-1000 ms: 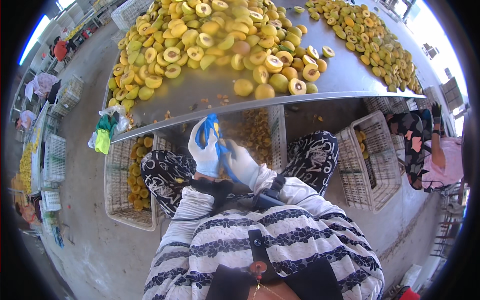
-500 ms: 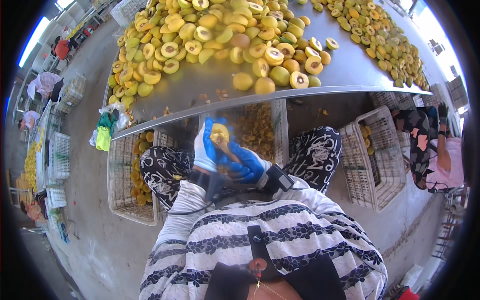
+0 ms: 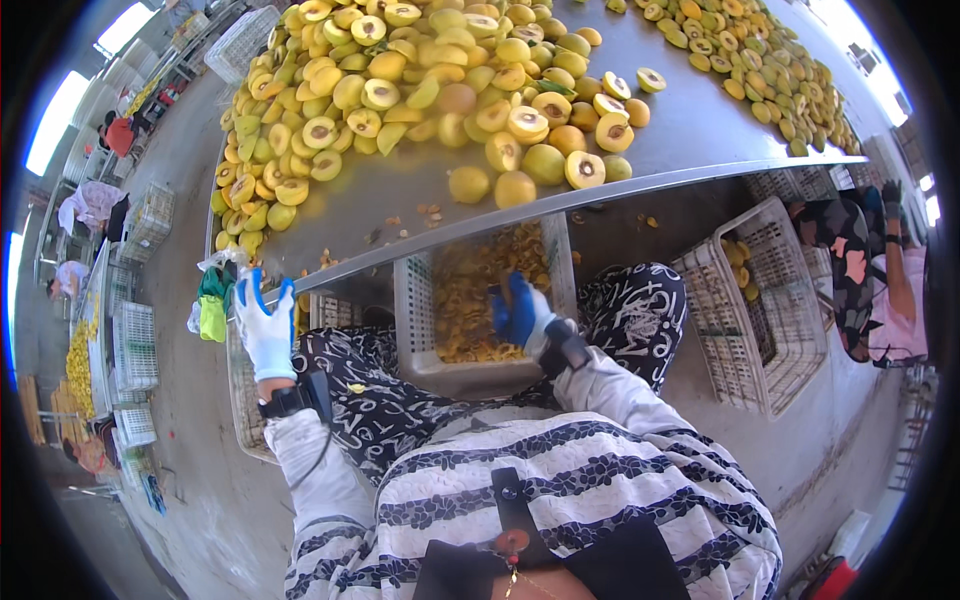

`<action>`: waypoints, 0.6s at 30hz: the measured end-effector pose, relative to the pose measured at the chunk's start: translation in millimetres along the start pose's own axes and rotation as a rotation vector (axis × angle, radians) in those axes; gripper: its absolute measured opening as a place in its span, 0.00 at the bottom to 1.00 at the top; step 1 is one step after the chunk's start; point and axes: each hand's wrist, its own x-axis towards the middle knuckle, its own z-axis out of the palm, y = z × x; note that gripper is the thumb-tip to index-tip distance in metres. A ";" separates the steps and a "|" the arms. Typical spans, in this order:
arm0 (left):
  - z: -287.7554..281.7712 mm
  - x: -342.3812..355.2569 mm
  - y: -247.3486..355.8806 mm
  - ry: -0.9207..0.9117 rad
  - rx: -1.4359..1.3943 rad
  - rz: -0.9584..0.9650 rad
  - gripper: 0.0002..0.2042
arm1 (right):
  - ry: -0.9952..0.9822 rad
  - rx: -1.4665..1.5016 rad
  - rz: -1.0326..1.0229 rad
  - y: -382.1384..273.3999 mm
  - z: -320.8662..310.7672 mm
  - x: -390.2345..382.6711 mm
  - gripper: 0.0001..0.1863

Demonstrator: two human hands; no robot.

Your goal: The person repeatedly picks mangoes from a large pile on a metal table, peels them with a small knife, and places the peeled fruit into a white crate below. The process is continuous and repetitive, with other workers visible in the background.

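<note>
My left hand (image 3: pixel 265 330), in a white glove with a blue palm, is open with fingers spread above the left crate (image 3: pixel 245 400). It holds nothing. My right hand (image 3: pixel 518 312), gloved alike, is closed around a slim brown-handled tool, its tip blurred. This hand hangs over the middle crate (image 3: pixel 420 345), which contains orange-brown fruit scraps (image 3: pixel 470 325). On the metal table (image 3: pixel 400 195) ahead lies a large heap of yellow peaches (image 3: pixel 340 90), many halved with dark pits showing.
The table's raised metal edge (image 3: pixel 450 225) runs in front of me. A second fruit pile (image 3: pixel 760 75) sits at the far right. Green cloth and plastic (image 3: pixel 212 305) hang at the left corner. A white crate (image 3: pixel 755 310) and a co-worker (image 3: pixel 895 290) are at right.
My hands were together on a yellow fruit with the tool. Now they are apart: the left has moved left and opened, without the fruit; the right has shifted right, over the middle crate.
</note>
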 end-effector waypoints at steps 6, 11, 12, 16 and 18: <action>86.2 49.9 156.3 -0.357 -0.356 0.407 0.25 | -0.073 0.387 0.160 -24.5 9.9 -12.3 0.24; 139.5 69.1 240.2 -0.849 -0.056 0.403 0.35 | 0.055 -0.023 -0.036 -31.2 35.6 -57.7 0.28; 137.4 76.6 232.4 -0.810 -0.142 0.403 0.30 | 0.021 -0.104 -0.081 -33.8 40.2 -66.2 0.31; 114.1 87.2 171.5 -0.704 -0.669 -0.012 0.22 | -0.045 -0.227 -0.118 -42.2 51.2 -90.4 0.28; 111.5 69.6 164.1 -0.488 -0.193 0.188 0.24 | -0.074 -0.128 -0.131 -40.4 58.6 -90.1 0.28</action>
